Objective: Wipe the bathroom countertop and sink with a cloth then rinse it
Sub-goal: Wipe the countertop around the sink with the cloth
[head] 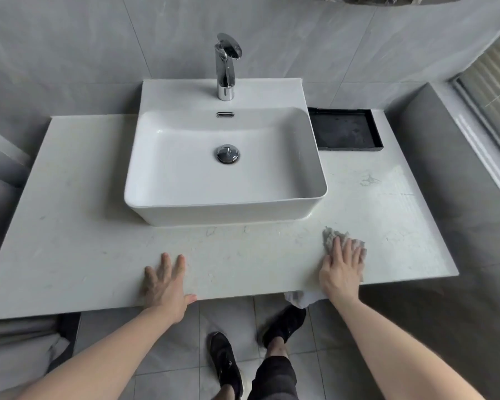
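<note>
Cloth [334, 237] lies flattened under the right hand [342, 269], fingers straight, pressing it onto the tabletop [98, 226] near right of the sink [225, 168]; left hand [165, 284], fingers spread, braces the near edge for steadiness.

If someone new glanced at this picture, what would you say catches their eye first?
Most likely the white sink, standing on the middle of the pale countertop with a chrome faucet behind its bowl. Next, the right hand pressing a light cloth flat near the front right edge, while the left hand rests open on the front edge. A black tray sits right of the sink.
</note>
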Tool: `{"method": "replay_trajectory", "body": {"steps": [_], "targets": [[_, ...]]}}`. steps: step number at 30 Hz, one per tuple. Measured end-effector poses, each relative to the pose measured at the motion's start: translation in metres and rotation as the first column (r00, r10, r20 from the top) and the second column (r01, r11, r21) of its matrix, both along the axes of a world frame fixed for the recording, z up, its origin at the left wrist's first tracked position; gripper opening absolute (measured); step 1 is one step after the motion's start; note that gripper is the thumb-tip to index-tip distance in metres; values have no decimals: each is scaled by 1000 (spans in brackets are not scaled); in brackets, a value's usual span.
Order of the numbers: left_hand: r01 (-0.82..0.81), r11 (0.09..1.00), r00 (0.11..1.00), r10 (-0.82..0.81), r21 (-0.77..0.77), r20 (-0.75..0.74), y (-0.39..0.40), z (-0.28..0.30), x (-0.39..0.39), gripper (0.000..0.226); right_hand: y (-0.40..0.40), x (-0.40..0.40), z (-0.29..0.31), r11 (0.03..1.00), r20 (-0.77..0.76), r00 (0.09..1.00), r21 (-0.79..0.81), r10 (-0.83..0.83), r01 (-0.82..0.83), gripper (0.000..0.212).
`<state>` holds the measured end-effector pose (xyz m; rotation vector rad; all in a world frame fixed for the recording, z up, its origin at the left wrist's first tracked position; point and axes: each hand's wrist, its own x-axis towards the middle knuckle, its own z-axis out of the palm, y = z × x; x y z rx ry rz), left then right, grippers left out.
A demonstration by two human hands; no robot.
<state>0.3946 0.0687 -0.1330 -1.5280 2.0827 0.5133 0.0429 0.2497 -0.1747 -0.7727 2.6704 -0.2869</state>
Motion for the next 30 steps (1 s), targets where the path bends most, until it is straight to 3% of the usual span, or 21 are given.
{"method": "replay_trajectory", "body": {"steps": [3, 8, 13, 18, 24, 27, 30], "targets": [[-3, 1000, 1000, 3, 5, -1, 0, 1, 0, 98, -23, 67, 5, 972, -8, 979, -117, 203, -202, 67], [-9, 1000, 1000, 9, 27, -9, 1, 9, -4, 97, -37, 164, 8, 806, 19, 820, -198, 573, -558, 83], [-11, 999, 1000, 11, 38, -5, 2, 15, -5, 95, -30, 142, 10, 740, 68, 758, -289, 649, -607, 91], [-18, 999, 1000, 19, 49, -9, 2, 14, -4, 97, -9, 52, 24, 853, -11, 896, -302, 443, -425, 96], [-37, 998, 999, 39, 55, -30, 2, 10, -3, 97, -22, -54, 10, 990, 10, 997, -120, 80, -79, 58], [-46, 997, 999, 48, 61, -24, 2, 10, -3, 99, -35, -41, 2, 999, 44, 999, -17, 30, -30, 59], [-52, 996, 998, 53, 69, -17, 2, 10, -4, 99, -45, 7, 1, 988, 4, 993, -101, 117, -116, 64]]}}
